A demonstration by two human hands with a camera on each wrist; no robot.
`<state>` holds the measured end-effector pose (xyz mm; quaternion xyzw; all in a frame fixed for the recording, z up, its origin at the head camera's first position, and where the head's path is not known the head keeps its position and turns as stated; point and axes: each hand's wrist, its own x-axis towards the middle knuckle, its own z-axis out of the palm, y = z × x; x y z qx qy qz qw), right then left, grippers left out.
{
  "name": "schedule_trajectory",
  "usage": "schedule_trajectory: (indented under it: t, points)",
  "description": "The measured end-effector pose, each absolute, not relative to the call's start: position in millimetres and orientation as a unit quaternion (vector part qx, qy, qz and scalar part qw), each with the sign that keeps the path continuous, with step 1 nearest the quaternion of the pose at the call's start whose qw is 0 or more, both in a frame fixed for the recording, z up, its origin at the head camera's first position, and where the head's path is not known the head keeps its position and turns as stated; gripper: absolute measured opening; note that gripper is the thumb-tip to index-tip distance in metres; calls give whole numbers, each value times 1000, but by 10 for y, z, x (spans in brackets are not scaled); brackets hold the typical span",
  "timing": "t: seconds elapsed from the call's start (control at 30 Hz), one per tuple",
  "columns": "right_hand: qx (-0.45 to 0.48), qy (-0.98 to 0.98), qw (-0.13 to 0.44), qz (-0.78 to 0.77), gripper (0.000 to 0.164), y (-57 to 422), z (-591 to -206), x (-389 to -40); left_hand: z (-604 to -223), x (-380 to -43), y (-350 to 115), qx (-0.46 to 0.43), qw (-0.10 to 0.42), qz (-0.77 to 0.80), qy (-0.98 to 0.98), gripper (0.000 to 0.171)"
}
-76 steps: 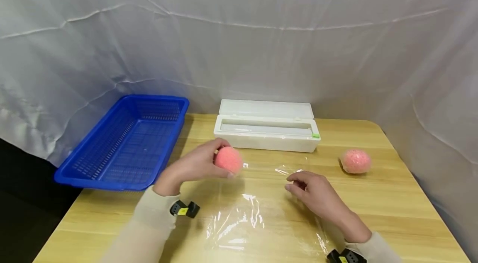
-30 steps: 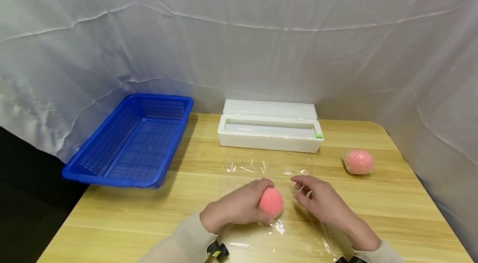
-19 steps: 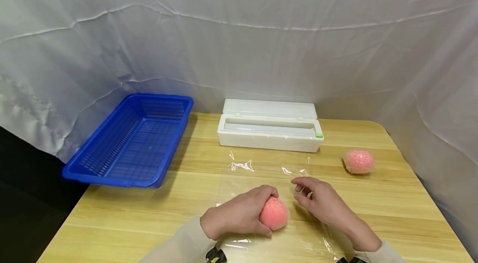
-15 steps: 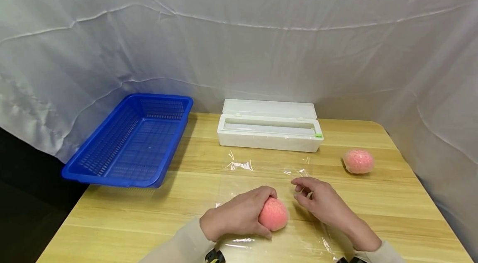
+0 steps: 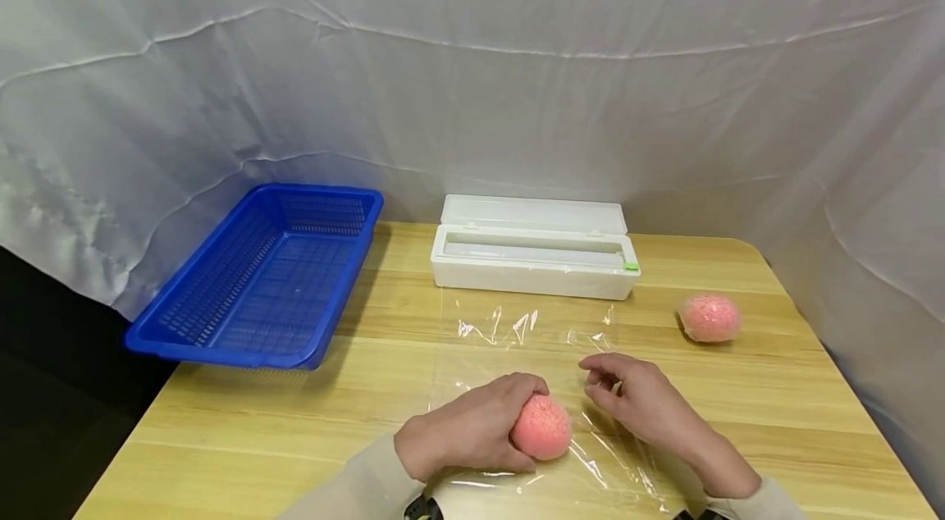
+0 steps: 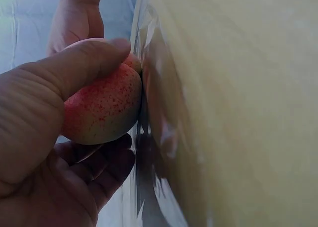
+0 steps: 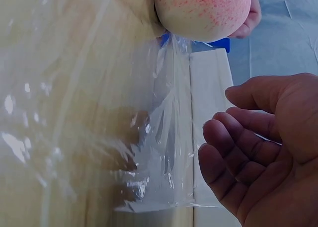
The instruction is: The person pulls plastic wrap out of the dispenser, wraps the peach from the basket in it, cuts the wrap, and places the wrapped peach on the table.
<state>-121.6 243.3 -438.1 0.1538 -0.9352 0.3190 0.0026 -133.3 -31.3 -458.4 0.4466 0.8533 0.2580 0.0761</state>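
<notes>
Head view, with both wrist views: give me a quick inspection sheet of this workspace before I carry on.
Surface: wood-grain table, with clear film spread over part of it.
Job's things: held fruit, pink and low over the film, contact unclear; white box, lid open.
Clutter: blue basket at left; loose pink fruit at right.
Grips: left grip holds the fruit; right grip loosely curled, holding nothing.
Cables: nothing seen.
Surroundings: grey cloth behind; dark area at left edge.
</notes>
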Motion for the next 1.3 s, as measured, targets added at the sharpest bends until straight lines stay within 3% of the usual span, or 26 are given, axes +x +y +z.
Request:
schedule_trajectory:
  t: [0.27, 0.43, 0.57, 0.8, 1.07, 1.3]
  points:
    - [165, -939, -6, 300, 21, 2481, -4375, -1147, -4505, -1285, -452, 432, 74, 251, 863, 86]
    - [195, -935, -38, 293, 7, 2583, -4364, -979, -4378, -1251, -716, 430, 75, 204, 876, 62]
    - [251, -917, -82, 299, 14, 2657, -4386, -819, -4355, -1198, -856, 472, 102, 163, 860, 40]
    - [251, -895, -219, 297, 14, 2600, -4434, -623, -4450, -1124, -905, 502, 83, 129, 851, 28]
    - [304, -898, -166, 273, 28, 2558, -4483, -633, -4403, -1132, -894, 493, 101, 136, 853, 22]
    - [277, -897, -140, 315, 25, 2609, -4402, -631, -4364, -1200, -916, 488, 83, 184, 849, 18]
